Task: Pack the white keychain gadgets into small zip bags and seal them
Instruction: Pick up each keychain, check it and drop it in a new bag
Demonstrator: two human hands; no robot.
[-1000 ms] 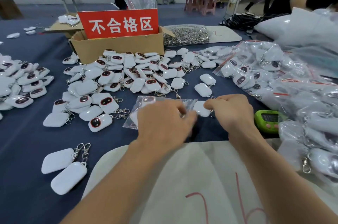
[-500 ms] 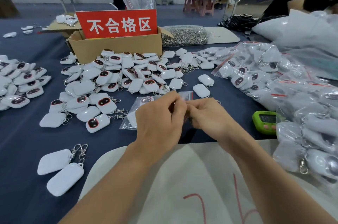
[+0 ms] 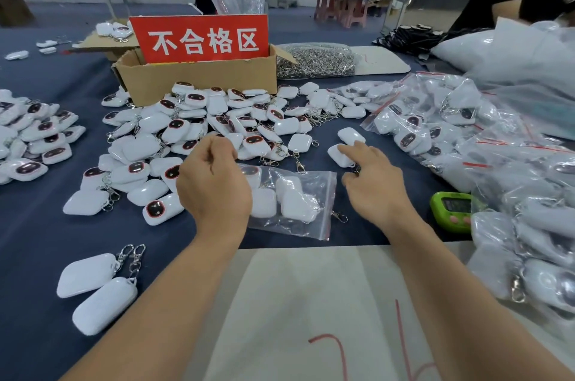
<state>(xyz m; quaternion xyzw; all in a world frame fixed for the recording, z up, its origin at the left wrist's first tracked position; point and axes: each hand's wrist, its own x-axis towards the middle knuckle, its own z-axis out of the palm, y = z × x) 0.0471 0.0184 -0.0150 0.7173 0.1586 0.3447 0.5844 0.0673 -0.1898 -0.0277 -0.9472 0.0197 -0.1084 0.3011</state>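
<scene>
Left hand [image 3: 214, 184]: fingers curled in, hovering over the left end of the zip bag [image 3: 292, 203]. Can't tell if it's pinching the bag edge or holding nothing.

Right hand [image 3: 375, 186]: index finger laid flat on a loose gadget [image 3: 337, 156], thumb tucked under by its clasp. Can't tell if it's actually gripped.

A second loose gadget [image 3: 351, 135] sits just behind it, touching.

The zip bag lies flat on the blue tablecloth [image 3: 37, 240] between the hands at frame centre. It holds several white gadgets. Its red seal strip is at the right end, with one clasp [image 3: 340, 217] poking out there.

Main gadget pile [image 3: 217, 119] is just above the hands, in front of a cardboard box [image 3: 199, 82] with a red sign [image 3: 202, 38]. A bag of metal clasps [image 3: 314, 62] lies right of the box.

Filled bags [image 3: 451, 132] are heaped along the right edge, with a green timer [image 3: 451, 209] beside them. Another gadget pile [image 3: 34, 138] is at left, and two gadgets [image 3: 93, 287] at lower left. A white sheet with red marks [image 3: 311, 303] is at bottom centre.
</scene>
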